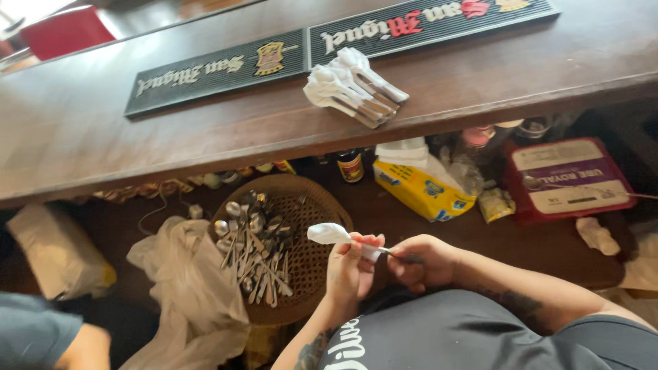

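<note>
Left hand [351, 264] pinching white paper napkin [329, 233] around metal cutlery piece, right hand [419, 259] gripping its handle, round woven wicker basket [312, 264] of steel spoons [255, 247] just beside, lower shelf's front edge.

Dark wooden counter [103, 116] across the upper frame, smooth with a dull sheen; matt black rubber mats [219, 72] on it; shiny metal cutlery [257, 253] in a rough woven basket [312, 264] at lower centre; crinkled translucent plastic bag [188, 288] at lower left
</note>
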